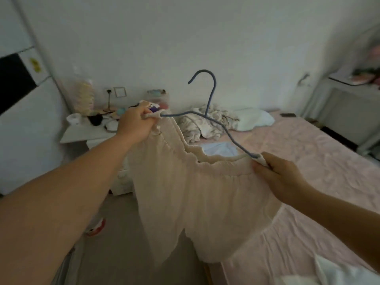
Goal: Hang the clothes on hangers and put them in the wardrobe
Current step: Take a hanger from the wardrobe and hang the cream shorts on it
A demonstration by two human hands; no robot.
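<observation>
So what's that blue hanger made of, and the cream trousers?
The hanger looks like thin bent wire in a matte blue coating, probably plastic or foam; its ends look white. The trousers seem soft, light woven cloth, maybe cotton: crinkly, with a gathered waistband.

Both forearms are bare to the frame edge, with no sleeves, the left hand (134,125) and right hand (281,177) ungloved.

The trousers (195,194) are hanging from the hanger (213,120), between the left hand (134,126) and right hand (281,177). The bed (308,171) is lying right, the nightstand (82,134) far left, the pillow (255,119) far behind.
</observation>
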